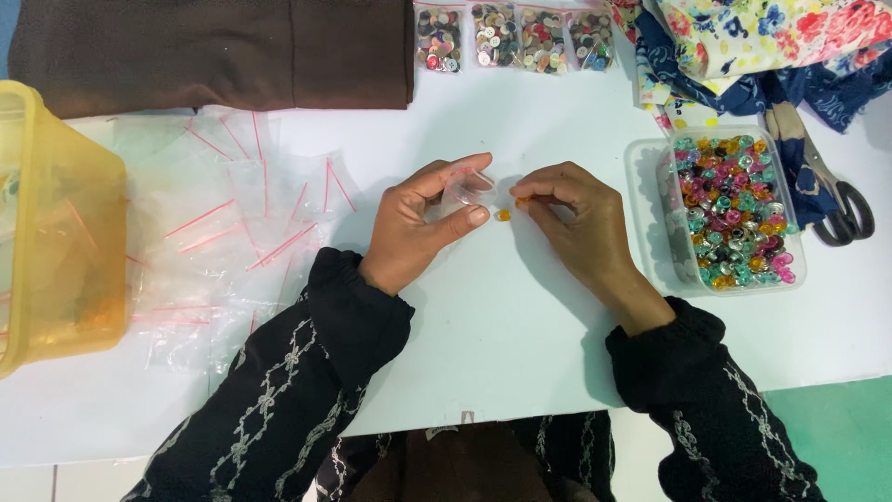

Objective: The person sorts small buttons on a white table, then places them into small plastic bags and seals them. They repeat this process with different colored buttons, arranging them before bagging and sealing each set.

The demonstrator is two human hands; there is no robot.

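Left hand (418, 228) pinches a small clear plastic bag (467, 187) between thumb and fingers, near the table's (502, 325) middle. Right hand (576, 218) has fingertips pressed together on an orange bead (523, 199), just beside the bag's mouth. A second orange bead (504, 215) lies on the table between the two hands, just right of the left thumb tip. Both sleeves are black with a pale stitched pattern.

Packages: four small clear bags of mixed buttons (514, 37) in a row at the far edge, middle; grey, brown, red and blue pieces inside, contents too small to sort further. A loose spread of empty clear zip bags (232, 223) with red seal strips covers the left half of the table, partly overlapping.

Containers: a clear rectangular tub (734, 209) near the right edge, full of multicoloured beads in teal, pink, orange and silver; it sits on or beside its clear lid. A translucent yellow bin (56, 223) at the left edge, contents unclear.

Other: folded brown cloth (214, 51) at the far left corner. Floral fabric (762, 42), navy and pale with red, yellow and blue flowers, at the far right corner. Scissors (832, 191) lie beside the tub at the right edge, partly on the navy fabric.
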